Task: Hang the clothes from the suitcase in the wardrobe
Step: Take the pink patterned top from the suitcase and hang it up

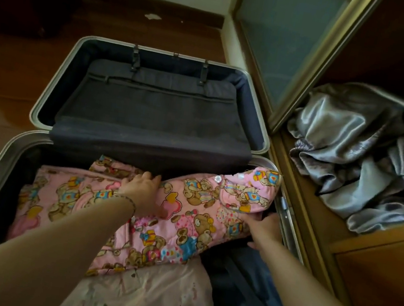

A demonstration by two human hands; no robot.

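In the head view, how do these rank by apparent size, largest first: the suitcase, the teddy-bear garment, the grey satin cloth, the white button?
1. suitcase
2. teddy-bear garment
3. grey satin cloth, apparently close to the garment, so unsure
4. white button

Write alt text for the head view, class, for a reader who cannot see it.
Two hands reach into an open suitcase on the floor: the left hand lies on a pink bear-print garment, and the right hand slips under its collar end. A pale pink garment lies nearer, and grey satin cloth is heaped in the wardrobe to the right.
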